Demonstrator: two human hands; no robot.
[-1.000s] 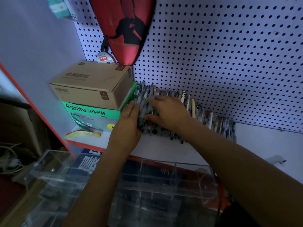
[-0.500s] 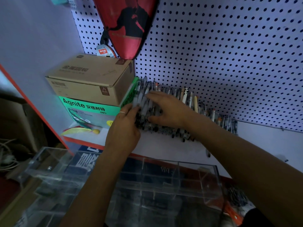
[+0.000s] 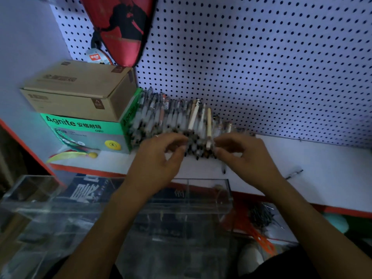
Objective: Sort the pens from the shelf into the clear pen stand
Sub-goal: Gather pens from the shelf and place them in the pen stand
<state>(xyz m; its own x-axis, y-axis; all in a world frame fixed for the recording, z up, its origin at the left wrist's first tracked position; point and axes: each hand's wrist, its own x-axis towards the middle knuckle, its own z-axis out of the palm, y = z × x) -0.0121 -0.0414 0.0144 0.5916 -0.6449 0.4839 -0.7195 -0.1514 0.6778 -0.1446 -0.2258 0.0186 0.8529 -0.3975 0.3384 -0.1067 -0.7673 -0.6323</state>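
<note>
A thick row of pens [image 3: 173,119] lies on the white shelf [image 3: 314,170] against the pegboard, mostly clear-barrelled with a few beige ones. My left hand [image 3: 159,160] and my right hand [image 3: 247,156] sit at the near ends of the pens, fingers curled. Thumb and forefinger of each hand pinch the pen ends from either side; motion blur hides the exact grip. The clear pen stand [image 3: 201,180] stands below the shelf edge, under my forearms, its compartments seen through the walls. One loose pen [image 3: 294,174] lies on the shelf to the right.
A cardboard box [image 3: 80,91] is stacked on a green Agnite box [image 3: 86,131] just left of the pens. A red racket cover [image 3: 122,27] hangs on the pegboard [image 3: 261,67]. A yellow-green feathered item [image 3: 70,156] lies in front of the boxes. An orange plastic piece [image 3: 259,238] lies at lower right.
Both hands have slid from on top of the left part of the pen row to its near ends, the right hand moving right. The view has shifted so the shelf sits lower.
</note>
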